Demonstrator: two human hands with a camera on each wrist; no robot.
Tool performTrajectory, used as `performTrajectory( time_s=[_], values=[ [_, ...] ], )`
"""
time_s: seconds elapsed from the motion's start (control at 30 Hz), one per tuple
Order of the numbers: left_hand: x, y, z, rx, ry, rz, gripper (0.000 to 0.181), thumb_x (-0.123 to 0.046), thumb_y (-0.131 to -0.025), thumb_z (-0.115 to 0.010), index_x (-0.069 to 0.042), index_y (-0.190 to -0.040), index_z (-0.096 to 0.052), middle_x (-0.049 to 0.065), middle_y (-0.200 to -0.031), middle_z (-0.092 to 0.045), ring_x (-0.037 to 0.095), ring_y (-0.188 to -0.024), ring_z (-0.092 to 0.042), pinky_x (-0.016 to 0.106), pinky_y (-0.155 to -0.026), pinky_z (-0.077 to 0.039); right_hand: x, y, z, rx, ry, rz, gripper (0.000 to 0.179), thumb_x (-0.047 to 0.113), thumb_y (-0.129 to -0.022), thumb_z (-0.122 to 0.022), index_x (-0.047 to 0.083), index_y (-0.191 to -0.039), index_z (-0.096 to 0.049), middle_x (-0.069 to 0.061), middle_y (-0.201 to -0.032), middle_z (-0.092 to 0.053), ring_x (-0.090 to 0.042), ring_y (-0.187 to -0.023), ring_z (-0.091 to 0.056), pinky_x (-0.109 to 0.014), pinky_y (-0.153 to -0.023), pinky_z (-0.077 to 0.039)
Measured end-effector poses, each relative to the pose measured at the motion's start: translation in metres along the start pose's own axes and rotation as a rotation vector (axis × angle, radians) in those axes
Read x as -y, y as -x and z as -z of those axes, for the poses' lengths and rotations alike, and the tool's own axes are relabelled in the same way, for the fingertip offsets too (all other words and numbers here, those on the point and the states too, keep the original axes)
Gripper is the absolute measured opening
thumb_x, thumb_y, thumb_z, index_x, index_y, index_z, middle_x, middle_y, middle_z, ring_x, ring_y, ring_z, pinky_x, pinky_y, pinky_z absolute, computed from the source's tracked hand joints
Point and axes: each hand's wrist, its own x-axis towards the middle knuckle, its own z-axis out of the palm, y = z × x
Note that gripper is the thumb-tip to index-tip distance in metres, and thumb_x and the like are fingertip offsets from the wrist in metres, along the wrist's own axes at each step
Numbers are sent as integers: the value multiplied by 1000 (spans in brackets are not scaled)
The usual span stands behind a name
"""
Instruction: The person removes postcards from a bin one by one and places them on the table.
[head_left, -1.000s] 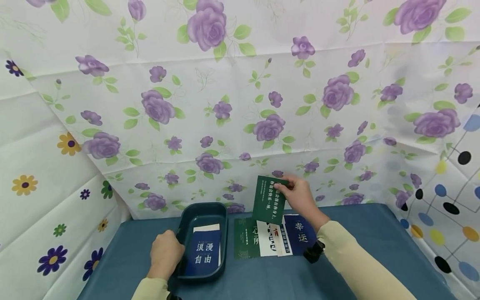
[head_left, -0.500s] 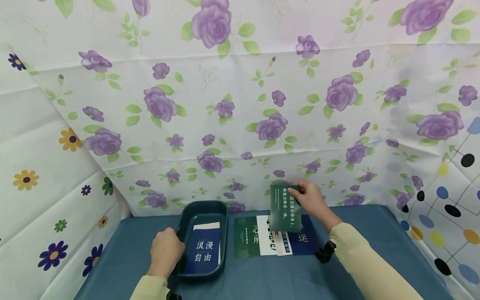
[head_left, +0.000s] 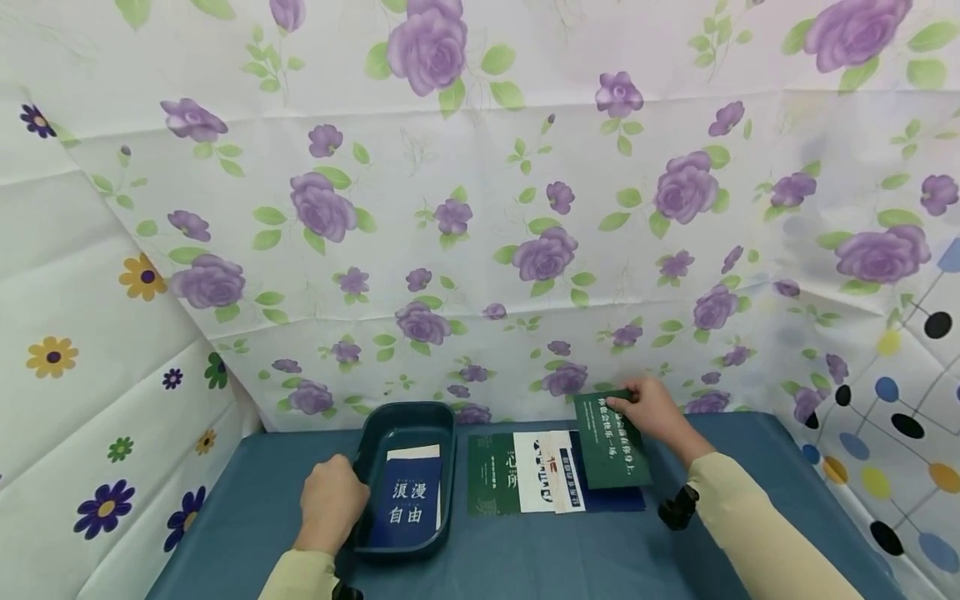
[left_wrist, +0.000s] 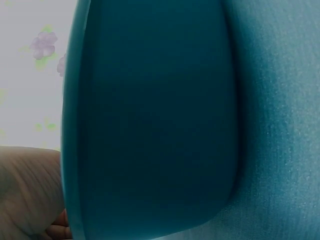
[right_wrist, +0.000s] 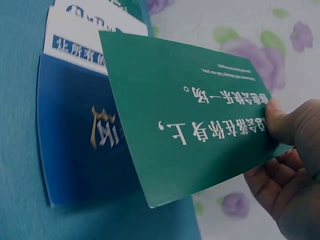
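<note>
Between thumb and fingers my right hand (head_left: 655, 411) pinches a green card (head_left: 611, 442) with white Chinese lettering. The card is tilted above a dark blue card (right_wrist: 75, 150), covering much of it in the head view. To its left, a white card (head_left: 531, 475) and a green card (head_left: 487, 475) lie overlapping in a row. My left hand (head_left: 330, 504) grips the left rim of a dark teal plastic tray (head_left: 448, 425). Inside the tray, a blue card (head_left: 408, 504) with white characters lies over a paler one. The left wrist view shows the tray's outer side wall (left_wrist: 155, 115) close up.
Everything stands on a blue-covered table (head_left: 525, 554). A white cloth (head_left: 480, 208) with purple roses rises behind its back edge. Flower-print cloth (head_left: 67, 417) hangs at the left and dotted cloth (head_left: 892, 417) at the right.
My right hand has carried the green card to the right and down, from over the white card to over the dark blue one. The left hand and tray stay in place.
</note>
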Motion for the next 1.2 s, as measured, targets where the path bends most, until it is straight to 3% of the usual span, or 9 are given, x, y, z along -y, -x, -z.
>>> performTrajectory(
  time_s=[0.13, 0.27, 0.6, 0.7, 0.8, 0.87, 0.93, 1.1, 1.2],
  values=[
    [2, 0, -1, -11, 2, -8, 9, -6, -73, -63, 2, -76, -63, 17, -71, -64, 27, -60, -62, 38, -44, -42, -19, 2, 1, 61, -26, -70, 46, 28, -89, -63, 17, -66, -25, 4, -53, -17, -12, -45, -20, -29, -51, -30],
    [3, 0, -2, -19, 5, -7, 10, -7, -73, -63, 2, -77, -63, 18, -72, -65, 30, -62, -63, 40, -44, -42, -35, 2, 1, 83, -19, -85, 38, 28, -88, -64, 18, -63, -38, 4, -48, -22, -11, -42, -22, -30, -53, -34],
    [2, 0, -3, -22, -2, -8, 7, -6, -72, -64, 1, -73, -63, 16, -69, -64, 26, -59, -62, 40, -45, -42, -64, 5, -9, 127, 26, -93, 47, 26, -88, -63, 16, -63, -25, 4, -52, -19, -12, -45, -20, -30, -49, -30],
    [1, 0, -2, -23, -5, 0, 8, -7, -72, -64, 1, -75, -63, 17, -70, -64, 26, -60, -62, 40, -45, -43, -67, 6, -12, 118, 16, -108, 43, 24, -88, -63, 14, -63, -29, 2, -53, -22, -13, -46, -23, -30, -50, -30],
    [-1, 1, -1, -7, 0, 15, 7, -6, -73, -63, 1, -74, -63, 15, -67, -62, 24, -58, -60, 38, -42, -41, -70, 6, -16, 116, 10, -133, 26, 25, -89, -63, 9, -70, -52, 1, -56, -40, -14, -47, -31, -31, -51, -33],
    [-2, 2, 0, 0, 4, 24, 6, -6, -74, -62, 0, -73, -63, 13, -64, -60, 22, -56, -57, 36, -41, -40, -72, 5, -18, 125, 7, -160, 21, 27, -89, -63, 6, -86, -64, -4, -65, -53, -15, -50, -38, -31, -52, -35],
    [-2, 3, 0, 5, 9, 29, 6, -5, -75, -61, -1, -71, -62, 11, -62, -58, 20, -54, -54, 35, -40, -39, -73, 4, -21, 132, 24, -165, 31, 29, -89, -62, 4, -105, -66, -12, -83, -64, -15, -56, -46, -31, -55, -37],
    [-2, 3, 0, 7, -1, 33, 7, -5, -74, -61, -2, -69, -62, 10, -61, -58, 20, -54, -53, 36, -41, -39, -74, 4, -24, 119, 64, -156, 45, 33, -88, -63, 0, -118, -60, -23, -117, -61, -15, -66, -56, -30, -58, -41],
    [-3, 3, 0, 1, -3, 29, 8, -5, -74, -61, -3, -67, -61, 10, -60, -57, 20, -54, -52, 35, -41, -38, -72, 4, -25, 99, 90, -138, 45, 33, -87, -64, 0, -117, -62, -24, -120, -60, -15, -68, -58, -31, -59, -42]
  ],
)
